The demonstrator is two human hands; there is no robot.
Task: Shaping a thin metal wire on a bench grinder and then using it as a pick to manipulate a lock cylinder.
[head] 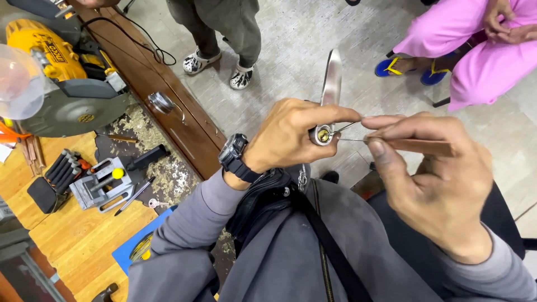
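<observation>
My left hand (293, 134), with a black wristwatch (235, 157) on its wrist, grips a silver door-handle lock (330, 98) by its round end, where a brass cylinder (323, 135) faces me. My right hand (433, 179) pinches a thin wooden-handled pick tool (417, 146) whose fine metal tip reaches toward the brass cylinder. A second thin wire (345, 127) sticks out of the cylinder. Both hands are raised over my lap, above a grey jacket and black bag strap (330, 246).
A wooden workbench (78, 235) on the left carries a yellow mitre saw (56, 72), a small grey vise (100, 187), a black bit set (59, 176), a pen and sawdust. One person stands ahead in patterned sandals (218, 67); another in pink sits at the upper right (481, 50).
</observation>
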